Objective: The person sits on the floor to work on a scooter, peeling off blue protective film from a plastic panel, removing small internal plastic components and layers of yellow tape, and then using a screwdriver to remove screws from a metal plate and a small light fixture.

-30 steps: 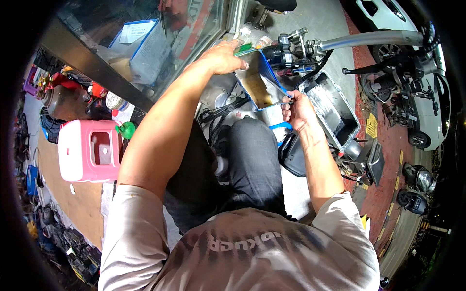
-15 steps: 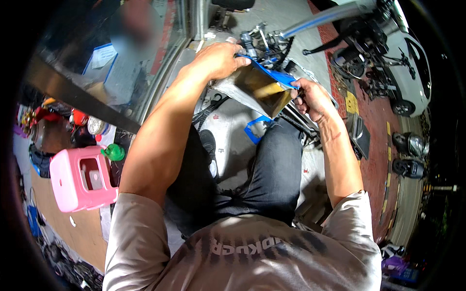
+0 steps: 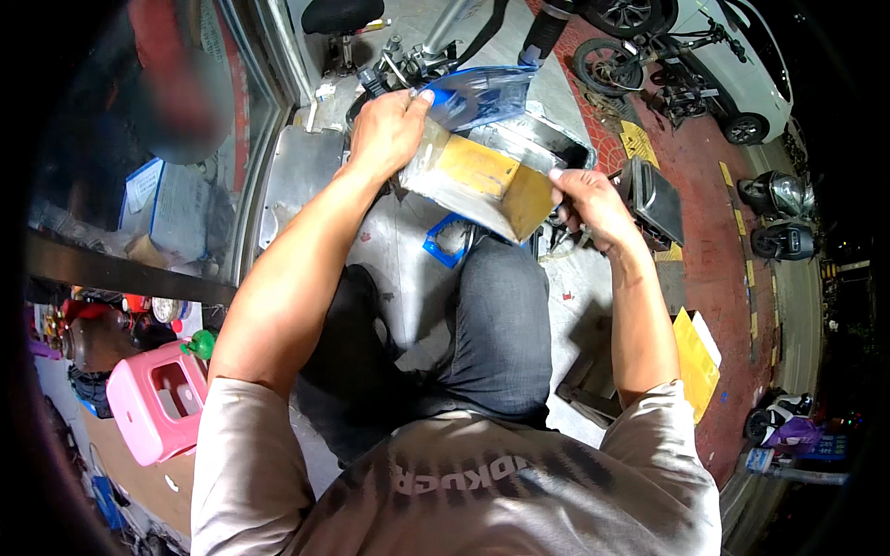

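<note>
Above my knees hangs an open wrapper (image 3: 477, 167), with blue outer skin and yellow-brown panels inside. Its blue flap (image 3: 491, 97) stands raised at the far side. My left hand (image 3: 389, 134) is closed on the wrapper's left corner, thumb beside the flap's edge. At the opposite end, my right hand (image 3: 593, 204) pinches the edge of a yellow panel, fingers curled behind it. Just past the wrapper lies an open grey metal case (image 3: 547, 137), partly covered by it. A cut blue ring-like piece (image 3: 448, 239) rests on the floor below.
A grey panel (image 3: 301, 181) leans by the glass door at left. Also at left stands a pink stool (image 3: 158, 403). Bike parts (image 3: 408, 60) crowd the far side. A yellow envelope (image 3: 695, 366) lies near my right elbow, and a black box (image 3: 654, 204) stands beyond my right hand.
The wrapper has been spread wider, its blue flap now lifted up and away from the yellow panels. The grey case behind has come into sight. My view has shifted.
</note>
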